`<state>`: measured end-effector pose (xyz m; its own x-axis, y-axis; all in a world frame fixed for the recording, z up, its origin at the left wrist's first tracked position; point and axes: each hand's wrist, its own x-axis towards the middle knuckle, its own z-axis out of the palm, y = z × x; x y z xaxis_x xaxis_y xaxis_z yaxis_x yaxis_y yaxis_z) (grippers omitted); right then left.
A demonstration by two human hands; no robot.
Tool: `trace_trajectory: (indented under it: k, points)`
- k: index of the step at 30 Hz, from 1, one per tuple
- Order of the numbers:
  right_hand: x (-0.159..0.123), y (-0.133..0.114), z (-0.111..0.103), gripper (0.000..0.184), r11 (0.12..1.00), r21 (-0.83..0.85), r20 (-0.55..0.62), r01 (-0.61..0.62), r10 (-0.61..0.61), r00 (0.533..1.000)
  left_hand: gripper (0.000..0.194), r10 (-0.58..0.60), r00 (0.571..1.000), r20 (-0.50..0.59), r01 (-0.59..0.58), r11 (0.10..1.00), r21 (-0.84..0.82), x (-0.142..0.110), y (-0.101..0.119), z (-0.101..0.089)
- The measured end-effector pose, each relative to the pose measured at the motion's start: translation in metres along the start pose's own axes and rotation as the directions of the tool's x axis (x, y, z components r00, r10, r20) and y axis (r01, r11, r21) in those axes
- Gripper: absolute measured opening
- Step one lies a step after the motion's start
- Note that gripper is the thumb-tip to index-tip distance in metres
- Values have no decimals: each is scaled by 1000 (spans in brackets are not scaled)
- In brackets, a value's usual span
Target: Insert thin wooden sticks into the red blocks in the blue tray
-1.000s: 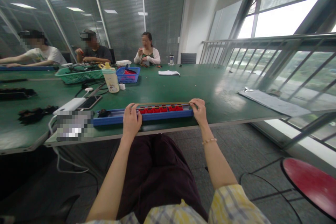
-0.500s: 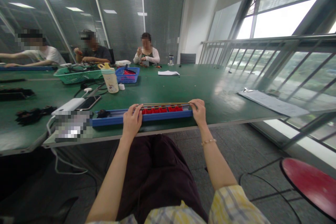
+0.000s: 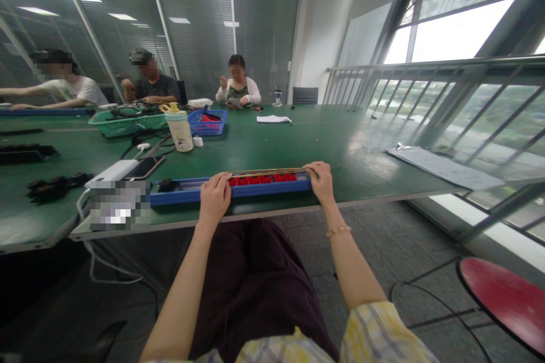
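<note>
A thin yellowish rubber band (image 3: 268, 171) is stretched lengthwise over a long blue tray (image 3: 255, 189) near the table's front edge. My left hand (image 3: 216, 195) pinches its left end, with the fingers closed above the middle of the tray. At the tray's right end, my right hand (image 3: 321, 181) grips the other end between thumb and fingers. Beneath the band, several red blocks (image 3: 261, 180) sit in a row inside the tray. A small black part (image 3: 168, 184) lies at the tray's left end.
Left of the tray are a phone (image 3: 146, 167), a white power bank (image 3: 111, 173) and black parts (image 3: 57, 186). Behind stand a cup (image 3: 179, 131), a green basket (image 3: 128, 126) and a blue basket (image 3: 208, 125). A clipboard (image 3: 443, 165) lies right. Several people sit across the table.
Both hands stay at nearly the same places with the band taut between them. The left fingers have lowered slightly toward the tray.
</note>
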<state>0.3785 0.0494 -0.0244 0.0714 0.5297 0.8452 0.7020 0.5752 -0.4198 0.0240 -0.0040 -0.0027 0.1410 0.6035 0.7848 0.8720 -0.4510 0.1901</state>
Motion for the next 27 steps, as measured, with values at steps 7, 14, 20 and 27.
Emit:
trace_trajectory:
  k: [7, 14, 20, 27]
  points:
    - [0, -2, 0, 23, 1000, -26, -13, -11, 10, 1000, 31, 1, 1000, 14, -1, 999, 42, -2, 0, 1]
    - [-1, 4, -1, 24, 999, -38, -121, -34, 30, 992, 39, -31, 999, 6, 31, 997, 67, -2, 0, 1]
    - [-2, 3, -6, 28, 996, -24, -195, -91, 84, 977, 47, -45, 999, -19, 46, 998, 33, -2, -2, 2]
    - [12, -14, -17, 31, 995, 70, -79, -76, 81, 994, 55, -48, 997, -67, 43, 997, -63, -2, -5, 2]
